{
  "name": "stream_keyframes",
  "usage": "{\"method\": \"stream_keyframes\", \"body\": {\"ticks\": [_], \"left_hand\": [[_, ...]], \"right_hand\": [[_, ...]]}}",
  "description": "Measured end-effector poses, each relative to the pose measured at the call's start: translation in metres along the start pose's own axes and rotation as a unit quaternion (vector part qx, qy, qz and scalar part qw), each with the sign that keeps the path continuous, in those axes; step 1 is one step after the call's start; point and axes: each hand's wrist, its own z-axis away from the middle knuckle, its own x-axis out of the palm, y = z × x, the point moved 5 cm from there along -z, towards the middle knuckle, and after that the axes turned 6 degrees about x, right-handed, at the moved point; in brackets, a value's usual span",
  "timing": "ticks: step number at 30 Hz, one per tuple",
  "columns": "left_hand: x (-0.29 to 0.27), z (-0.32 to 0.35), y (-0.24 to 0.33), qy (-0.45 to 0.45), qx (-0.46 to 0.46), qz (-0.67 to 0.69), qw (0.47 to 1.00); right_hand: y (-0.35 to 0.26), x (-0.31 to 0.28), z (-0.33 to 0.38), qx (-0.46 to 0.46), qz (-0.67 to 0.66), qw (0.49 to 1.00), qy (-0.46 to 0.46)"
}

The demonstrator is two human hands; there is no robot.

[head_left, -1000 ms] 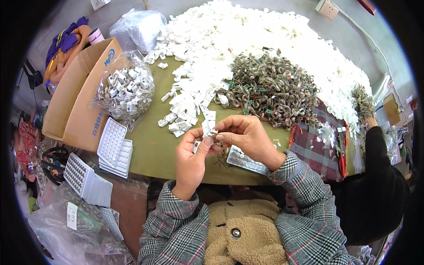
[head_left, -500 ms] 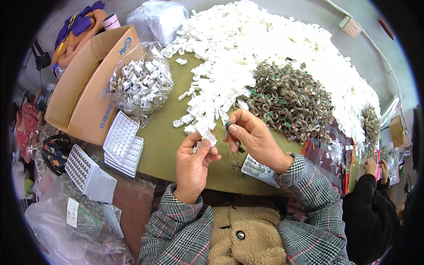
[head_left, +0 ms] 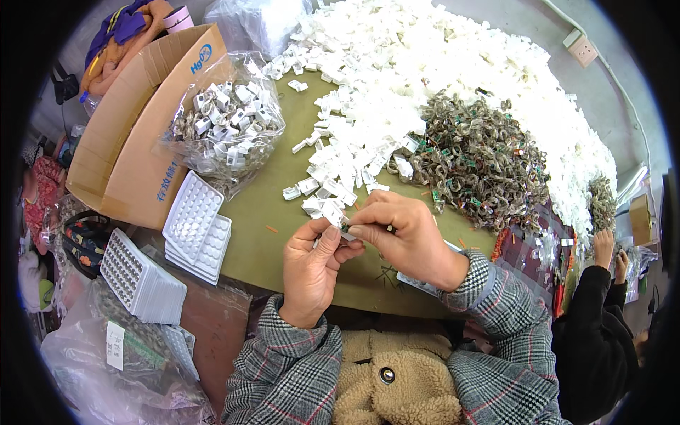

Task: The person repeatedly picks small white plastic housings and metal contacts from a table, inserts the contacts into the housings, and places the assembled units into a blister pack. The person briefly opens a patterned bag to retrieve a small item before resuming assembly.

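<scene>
Between the thumb and fingers of my left hand is a small white plastic housing, mostly covered by fingertips. My right hand meets it from the right, thumb and forefinger pinched at the housing. What sits in that pinch is hardly visible; it looks like a small dark wired piece. Just beyond my hands spreads a large heap of white plastic housings. To its right is a pile of coiled grey-brown wires with small green boards. A white blister tray lies partly under my right forearm.
At left stand a cardboard box, a clear bag of assembled white pieces and stacked white trays. More filled trays and a plastic bag lie lower left. A co-worker's dark sleeve shows at right.
My right hand has moved left and down with the small dark piece, from apart to touching the white housing. My left hand stays nearly in place. The view has shifted slightly.
</scene>
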Motion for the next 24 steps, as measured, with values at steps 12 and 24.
{"method": "stream_keyframes", "body": {"ticks": [12,24], "left_hand": [[-0.008,0.0,0.007,0.017,0.0,-0.035,0.999],[0.0,0.011,-0.002,-0.003,0.0,0.003,1.0]], "right_hand": [[-0.009,0.011,0.013,-0.103,0.028,0.994,0.026],[-0.019,0.012,0.02,-0.254,0.192,0.944,0.087]]}}
